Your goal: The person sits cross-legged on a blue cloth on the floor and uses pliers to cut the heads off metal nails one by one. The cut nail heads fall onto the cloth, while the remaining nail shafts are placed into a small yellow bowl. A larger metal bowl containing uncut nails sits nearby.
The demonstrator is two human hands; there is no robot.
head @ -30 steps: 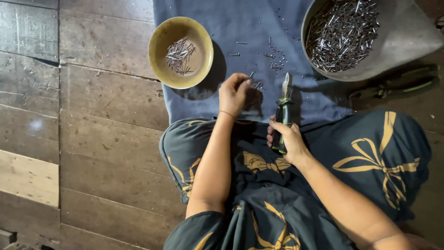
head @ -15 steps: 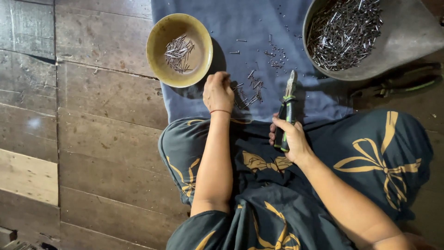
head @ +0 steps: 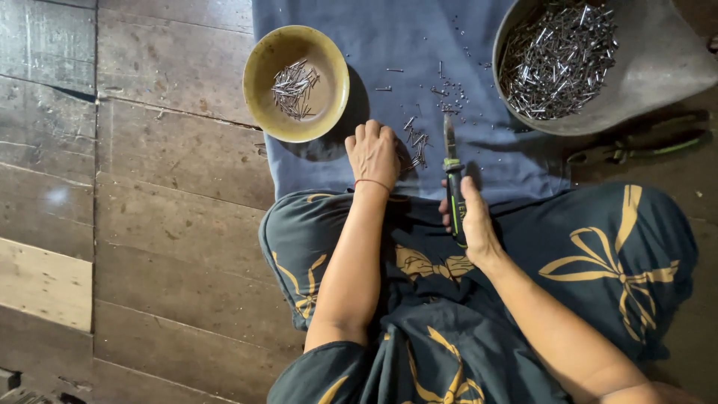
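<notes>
My left hand (head: 374, 153) rests palm down on a blue cloth (head: 419, 60), fingers curled over a small heap of thin metal pins (head: 416, 146); whether it grips any is hidden. My right hand (head: 470, 217) is closed around the black and green handle of pliers (head: 452, 176), whose tip points away from me toward the pins. A yellow bowl (head: 262, 67) with a small bundle of pins stands just beyond my left hand. At the upper right a large grey metal basin (head: 658, 67) holds a big pile of pins.
I sit cross-legged on a worn wooden plank floor (head: 149, 187), wearing dark green trousers with yellow bows (head: 598, 254). Another tool with dark handles (head: 636, 146) lies on the floor under the basin. Loose pins (head: 449, 93) are scattered over the cloth.
My left hand slid left across the cloth toward the yellow bowl and lowered onto the pins. The right hand with the pliers stayed nearly still.
</notes>
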